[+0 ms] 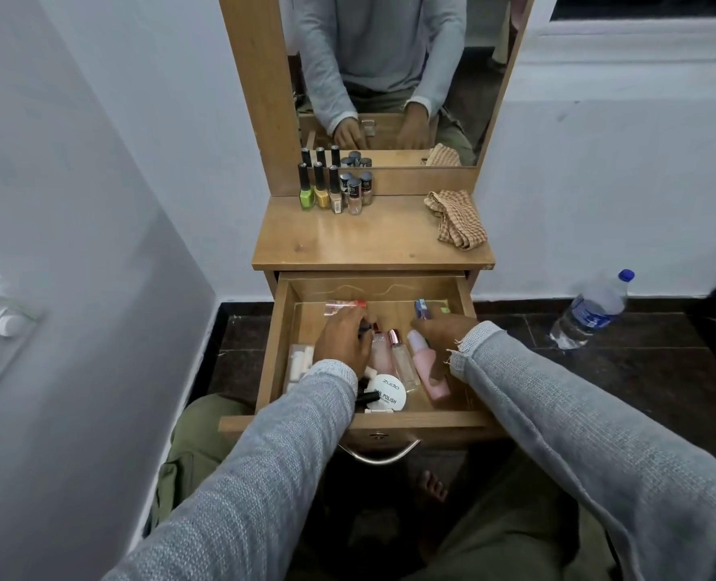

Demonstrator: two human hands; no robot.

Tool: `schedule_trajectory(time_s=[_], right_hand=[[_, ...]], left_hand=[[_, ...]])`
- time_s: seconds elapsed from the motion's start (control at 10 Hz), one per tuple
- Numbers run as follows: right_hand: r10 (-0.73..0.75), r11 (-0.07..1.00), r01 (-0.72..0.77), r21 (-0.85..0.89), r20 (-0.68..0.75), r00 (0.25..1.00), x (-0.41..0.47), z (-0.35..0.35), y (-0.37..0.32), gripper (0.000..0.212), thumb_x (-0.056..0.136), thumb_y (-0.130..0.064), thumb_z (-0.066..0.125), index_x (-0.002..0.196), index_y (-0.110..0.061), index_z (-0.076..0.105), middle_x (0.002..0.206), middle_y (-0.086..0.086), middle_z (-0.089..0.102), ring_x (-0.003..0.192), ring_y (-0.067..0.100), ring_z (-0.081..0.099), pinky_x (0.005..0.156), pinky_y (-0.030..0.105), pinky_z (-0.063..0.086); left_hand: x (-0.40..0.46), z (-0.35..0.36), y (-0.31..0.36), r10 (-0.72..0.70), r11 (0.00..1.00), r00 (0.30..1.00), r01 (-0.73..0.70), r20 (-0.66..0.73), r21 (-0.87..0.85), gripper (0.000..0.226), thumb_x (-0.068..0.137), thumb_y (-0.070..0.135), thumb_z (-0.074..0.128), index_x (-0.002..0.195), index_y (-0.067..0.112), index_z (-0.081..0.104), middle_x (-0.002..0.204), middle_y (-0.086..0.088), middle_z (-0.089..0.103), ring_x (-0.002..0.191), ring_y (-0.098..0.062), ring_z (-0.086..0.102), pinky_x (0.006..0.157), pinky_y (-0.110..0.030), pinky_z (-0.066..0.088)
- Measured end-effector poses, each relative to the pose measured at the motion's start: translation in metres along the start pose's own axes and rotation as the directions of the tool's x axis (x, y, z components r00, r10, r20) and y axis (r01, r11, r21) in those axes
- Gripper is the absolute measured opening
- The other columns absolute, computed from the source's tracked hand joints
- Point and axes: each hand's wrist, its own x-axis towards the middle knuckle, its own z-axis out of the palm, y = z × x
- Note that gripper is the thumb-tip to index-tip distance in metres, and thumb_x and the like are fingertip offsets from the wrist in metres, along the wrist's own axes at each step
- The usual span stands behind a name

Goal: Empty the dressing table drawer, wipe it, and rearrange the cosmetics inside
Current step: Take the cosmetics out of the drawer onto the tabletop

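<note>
The wooden drawer (pixel 389 420) of the dressing table stands pulled out, with several cosmetics lying in it. My left hand (pixel 341 343) is inside on the left, fingers curled around a small dark tube (pixel 364 327). My right hand (pixel 442 333) reaches in on the right with fingers stretched toward the middle and its thumb on a pink bottle (pixel 425 358). Between the hands lie two clear bottles with rose-gold caps (pixel 404 364). A white round nail polish tub (pixel 385 394) sits at the front, a red-capped clear tube (pixel 343 306) and a blue item (pixel 421 308) at the back.
On the table top (pixel 360 236) stand several nail polish bottles (pixel 335 190) at the back left and a checked cloth (pixel 456 220) at the back right. The mirror (pixel 389 77) rises behind. A water bottle (pixel 591 312) lies on the dark floor to the right. A wall stands close on the left.
</note>
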Motion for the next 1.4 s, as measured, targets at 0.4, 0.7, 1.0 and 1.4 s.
schedule_trajectory(time_s=[0.4, 0.7, 1.0, 1.4], right_hand=[[-0.041, 0.995, 0.046, 0.09, -0.057, 0.998, -0.008, 0.001, -0.006, 0.052, 0.094, -0.028, 0.054, 0.139, -0.01, 0.033, 0.137, 0.017, 0.046, 0.122, 0.035, 0.049, 0.102, 0.045, 0.041], [-0.171, 0.968, 0.197, 0.154, -0.17, 0.97, -0.021, -0.01, 0.001, 0.065, 0.073, -0.012, 0.079, 0.124, -0.013, 0.039, 0.109, 0.008, 0.062, 0.09, 0.023, 0.058, 0.07, 0.031, 0.047], [-0.191, 0.74, 0.465, 0.487, -0.51, 0.838, -0.031, -0.038, -0.008, 0.052, 0.073, -0.025, 0.081, 0.109, -0.02, 0.044, 0.088, 0.006, 0.06, 0.075, 0.015, 0.056, 0.069, 0.035, 0.051], [-0.057, 0.587, 0.44, 0.68, -0.507, 0.86, -0.023, -0.022, -0.026, 0.035, 0.09, -0.026, 0.065, 0.12, -0.016, 0.051, 0.089, 0.001, 0.061, 0.07, 0.011, 0.061, 0.056, 0.023, 0.051]], left_hand=[[-0.001, -0.002, -0.003, -0.063, 0.997, 0.998, 0.063, 0.006, -0.043, 0.017, 0.085, 0.006, 0.061, 0.099, 0.015, 0.065, 0.098, 0.001, 0.064, 0.085, -0.01, 0.053, 0.076, -0.02, 0.04], [-0.002, 0.0, -0.003, -0.079, 0.991, 0.997, 0.079, 0.012, -0.107, 0.017, 0.085, 0.007, 0.061, 0.099, 0.016, 0.064, 0.096, 0.001, 0.064, 0.084, -0.011, 0.057, 0.078, -0.023, 0.046], [-0.005, 0.003, 0.006, -0.116, 0.906, 0.993, 0.117, 0.027, -0.406, 0.022, 0.086, 0.029, 0.068, 0.103, 0.016, 0.064, 0.087, 0.008, 0.065, 0.078, -0.007, 0.06, 0.072, -0.018, 0.049], [0.001, 0.0, -0.002, -0.278, 0.836, 0.96, 0.229, -0.025, -0.499, 0.02, 0.081, 0.023, 0.074, 0.093, 0.015, 0.061, 0.082, 0.006, 0.061, 0.074, -0.009, 0.056, 0.068, -0.017, 0.046]])
